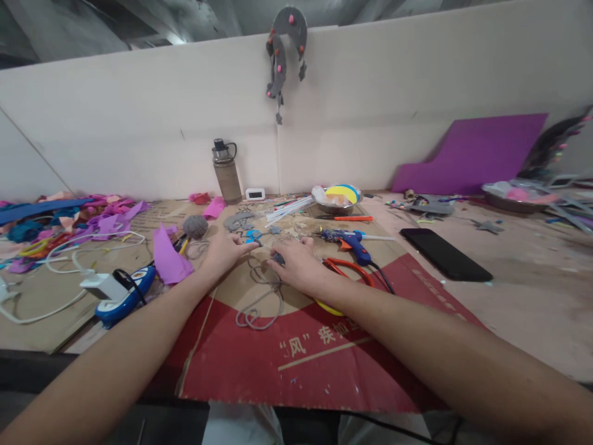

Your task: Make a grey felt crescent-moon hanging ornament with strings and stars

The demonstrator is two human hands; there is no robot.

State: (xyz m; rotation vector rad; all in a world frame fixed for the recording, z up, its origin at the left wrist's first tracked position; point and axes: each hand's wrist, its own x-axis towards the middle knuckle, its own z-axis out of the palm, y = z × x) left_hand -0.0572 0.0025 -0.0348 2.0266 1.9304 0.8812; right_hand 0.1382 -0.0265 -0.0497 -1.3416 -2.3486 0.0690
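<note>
My left hand (228, 250) reaches over the cardboard, thumb and finger closed together. What they pinch, if anything, is too small to make out. To its right, my right hand (296, 262) is closed on a small dark grey piece (278, 258), mostly covered by the fingers. Grey yarn (260, 322) trails in loose loops below both hands. A ball of grey yarn (195, 227) sits behind my left wrist. Grey felt scraps (238, 220) and blue bits (253, 235) lie just beyond the fingertips. Red-handled scissors (356, 269) are partly hidden by my right forearm.
A blue glue gun (354, 245) lies to the right, near a black phone (445, 253). White sticks (290, 211) and a bowl (333, 207) are behind. A bottle (227, 176) stands by the wall. At left are a blue power strip (123, 304), white cables and purple felt (170, 254).
</note>
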